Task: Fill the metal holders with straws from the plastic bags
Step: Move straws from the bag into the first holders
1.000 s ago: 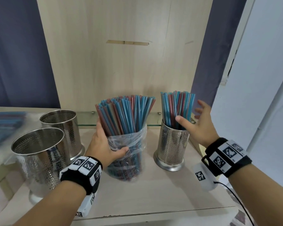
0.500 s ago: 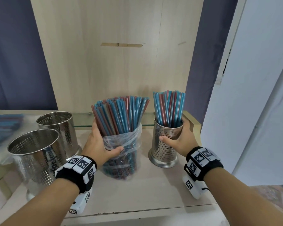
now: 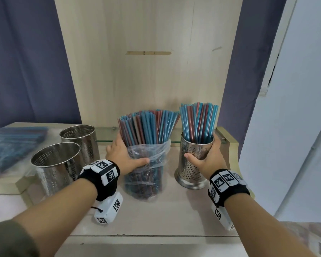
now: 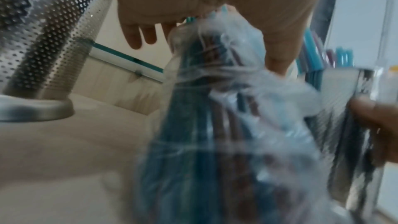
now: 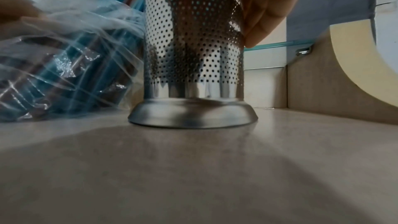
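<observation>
A clear plastic bag (image 3: 146, 175) (image 4: 226, 108) (image 5: 64, 67) packed with blue and red straws (image 3: 148, 125) stands upright mid-shelf. My left hand (image 3: 126, 156) grips it around the middle, thumb in front. On its right stands a perforated metal holder (image 3: 193, 164) (image 5: 193, 40) partly filled with straws (image 3: 198, 121). My right hand (image 3: 206, 156) wraps round this holder just under its rim; its base rests flat on the shelf. Two empty metal holders (image 3: 56, 169) (image 3: 80, 141) stand at the left; one of them shows beside the hand (image 4: 38, 48).
A flat pack of straws in plastic (image 3: 13, 143) lies blurred at the far left. The wooden shelf (image 3: 156, 216) has a back panel, a glass strip (image 3: 104, 134) behind the holders and a curved side wall (image 3: 230, 153) close to my right hand.
My right hand dropped from the straw tops to the holder's body and closed round it. The left hand keeps its hold on the bag. The camera view shifted.
</observation>
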{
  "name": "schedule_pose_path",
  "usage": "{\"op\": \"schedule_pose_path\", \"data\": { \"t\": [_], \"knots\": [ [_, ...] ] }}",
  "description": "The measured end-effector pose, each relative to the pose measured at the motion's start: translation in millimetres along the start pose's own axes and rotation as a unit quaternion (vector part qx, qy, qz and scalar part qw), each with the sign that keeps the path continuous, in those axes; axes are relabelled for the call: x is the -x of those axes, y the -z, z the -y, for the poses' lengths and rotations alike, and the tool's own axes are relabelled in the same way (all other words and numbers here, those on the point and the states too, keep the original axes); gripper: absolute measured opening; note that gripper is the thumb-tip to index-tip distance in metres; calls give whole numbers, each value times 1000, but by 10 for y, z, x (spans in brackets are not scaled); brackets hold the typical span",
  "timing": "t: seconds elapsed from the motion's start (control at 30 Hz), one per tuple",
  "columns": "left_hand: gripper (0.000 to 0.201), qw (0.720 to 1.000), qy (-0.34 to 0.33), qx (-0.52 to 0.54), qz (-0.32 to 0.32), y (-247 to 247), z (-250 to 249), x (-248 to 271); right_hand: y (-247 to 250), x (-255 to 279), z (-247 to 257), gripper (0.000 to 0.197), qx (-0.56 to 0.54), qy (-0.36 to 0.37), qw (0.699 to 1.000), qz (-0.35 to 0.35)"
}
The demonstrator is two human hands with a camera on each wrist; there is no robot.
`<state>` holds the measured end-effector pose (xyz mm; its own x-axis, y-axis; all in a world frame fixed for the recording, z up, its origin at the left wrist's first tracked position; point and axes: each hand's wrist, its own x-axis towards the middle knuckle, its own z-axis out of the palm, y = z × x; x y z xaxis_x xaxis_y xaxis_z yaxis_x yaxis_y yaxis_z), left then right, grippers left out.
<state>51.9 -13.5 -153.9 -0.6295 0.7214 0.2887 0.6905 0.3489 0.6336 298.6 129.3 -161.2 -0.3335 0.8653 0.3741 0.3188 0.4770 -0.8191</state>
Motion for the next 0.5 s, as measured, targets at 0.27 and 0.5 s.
{"op": "schedule_pose_path", "data": {
  "t": [0.27, 0.5],
  "knots": [
    [121, 983, 142, -112, 5, 209, -188, -306, -18, -37, -57, 112, -15, 11, 1000, 1],
    [103, 978, 177, -106, -14, 269, -183, -366, -34, -69, -120, 115, -19, 18, 1000, 1]
  ]
}}
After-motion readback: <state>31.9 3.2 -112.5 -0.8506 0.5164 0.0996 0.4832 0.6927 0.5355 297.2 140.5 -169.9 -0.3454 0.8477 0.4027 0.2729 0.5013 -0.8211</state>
